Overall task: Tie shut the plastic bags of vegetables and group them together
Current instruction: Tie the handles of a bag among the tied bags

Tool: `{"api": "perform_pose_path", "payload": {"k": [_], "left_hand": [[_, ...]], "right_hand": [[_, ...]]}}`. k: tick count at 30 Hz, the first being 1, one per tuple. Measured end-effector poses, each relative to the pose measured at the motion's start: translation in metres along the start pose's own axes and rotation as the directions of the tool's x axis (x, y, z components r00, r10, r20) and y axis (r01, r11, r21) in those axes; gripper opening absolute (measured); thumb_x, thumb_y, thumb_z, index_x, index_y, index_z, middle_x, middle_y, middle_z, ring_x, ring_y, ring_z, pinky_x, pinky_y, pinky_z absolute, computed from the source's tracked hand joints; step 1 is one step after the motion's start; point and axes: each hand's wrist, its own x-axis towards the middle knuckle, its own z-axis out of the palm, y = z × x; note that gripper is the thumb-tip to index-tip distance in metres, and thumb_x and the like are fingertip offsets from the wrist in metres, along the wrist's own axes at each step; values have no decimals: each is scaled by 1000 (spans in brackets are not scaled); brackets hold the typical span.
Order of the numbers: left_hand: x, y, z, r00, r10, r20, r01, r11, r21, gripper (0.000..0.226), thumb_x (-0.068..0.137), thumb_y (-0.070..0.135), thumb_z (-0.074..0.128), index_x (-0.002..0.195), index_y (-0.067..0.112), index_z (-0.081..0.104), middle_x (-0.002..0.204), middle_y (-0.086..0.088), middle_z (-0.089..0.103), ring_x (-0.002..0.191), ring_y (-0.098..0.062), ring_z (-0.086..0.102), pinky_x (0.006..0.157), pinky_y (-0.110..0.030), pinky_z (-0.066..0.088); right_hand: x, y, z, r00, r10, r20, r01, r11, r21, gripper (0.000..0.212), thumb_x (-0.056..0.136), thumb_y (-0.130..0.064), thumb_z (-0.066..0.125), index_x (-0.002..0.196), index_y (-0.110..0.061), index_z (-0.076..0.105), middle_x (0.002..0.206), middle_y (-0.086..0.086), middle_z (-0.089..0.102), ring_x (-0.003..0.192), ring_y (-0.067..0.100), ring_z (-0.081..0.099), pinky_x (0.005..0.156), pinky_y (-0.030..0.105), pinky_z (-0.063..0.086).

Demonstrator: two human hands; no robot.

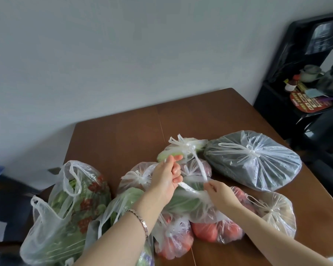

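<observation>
Brown wooden table (123,131), smooth with a faint sheen, set against a plain pale wall (104,45). I see both hands working over a thin, crinkled clear bag of green vegetables (185,203), which lies directly under and between them. Left hand (167,181) is stretched forward, fingers curled round a twisted white handle strip (188,187). Right hand (217,191) pinches a second strip (200,166) between thumb and fingertips; I cannot tell which bag that strip belongs to. The hands are close but not touching. There is a metal-link bracelet (142,221) on the left wrist. Beyond the right hand is a rounded dark-green bag (252,160), knotted at the top. Under the right forearm is a tomato bag (217,229), its contents red and smooth. Outside that forearm is a pale knotted bag (275,212). Left of the left forearm, a floppy open bag (69,208) of greens has its handles standing loose. Just beyond the left fingers is a knotted bag of pale green gourd (181,150).
</observation>
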Motion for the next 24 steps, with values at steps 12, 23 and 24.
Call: {"api": "perform_pose_path", "payload": {"k": [12, 23, 24], "left_hand": [[1, 2, 19, 999, 31, 27, -30, 999, -35, 40, 102, 24, 29, 67, 12, 43, 43, 6, 38, 36, -5, 26, 41, -17, 23], [-1, -13, -1, 971, -11, 238, -204, 475, 856, 38, 99, 43, 27, 95, 16, 53, 90, 0, 58, 80, -10, 53, 77, -24, 44], [-3, -18, -8, 964, -54, 261, -228, 340, 912, 41, 98, 46, 26, 104, 16, 54, 100, -1, 60, 86, -10, 54, 80, -23, 41]], "right_hand": [[-18, -39, 11, 957, -290, 27, 291, 956, -45, 43, 93, -8, 39, 52, -20, 31, 56, -7, 37, 60, 14, 37, 60, 22, 28], [-21, -29, 9, 988, -109, 112, 74, 957, 281, 44, 92, -32, 51, 53, -16, 37, 47, -6, 30, 38, 5, 24, 46, 20, 22], [-20, -28, 7, 985, -104, 134, 58, 949, 310, 41, 92, -30, 50, 55, -15, 43, 48, -5, 34, 39, 5, 26, 46, 19, 23]]}}
